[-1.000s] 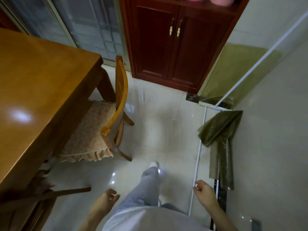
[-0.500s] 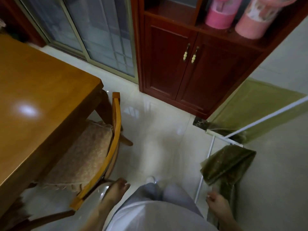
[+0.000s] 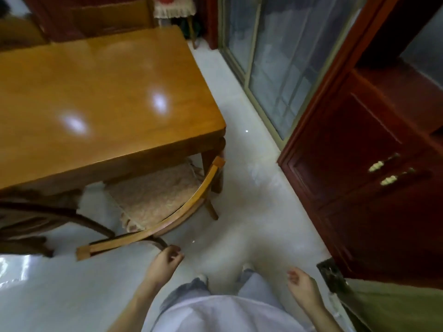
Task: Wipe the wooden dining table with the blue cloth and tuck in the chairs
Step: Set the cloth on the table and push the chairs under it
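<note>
The wooden dining table point(image 3: 100, 92) fills the upper left, its top bare and glossy. A light wooden chair point(image 3: 153, 232) with a beige cushion point(image 3: 155, 195) stands at the table's near right corner, its seat partly under the top. A darker chair point(image 3: 48, 219) sits to its left, mostly under the table. My left hand point(image 3: 165, 261) hovers just right of the light chair's curved backrest, fingers loosely curled, holding nothing. My right hand point(image 3: 303, 287) hangs low at the right, fingers apart and empty. No blue cloth is in view.
A dark red cabinet point(image 3: 374, 178) stands close on the right, with glass sliding doors point(image 3: 271, 68) behind it. An olive fabric point(image 3: 393, 305) lies at the lower right. Pale tiled floor point(image 3: 251, 188) runs between table and cabinet. Another chair point(image 3: 175, 10) stands at the far end.
The view has swung left, bringing the table and chair in front of me. My left hand has risen toward the light chair's backrest. My right hand moved away from the olive fabric.
</note>
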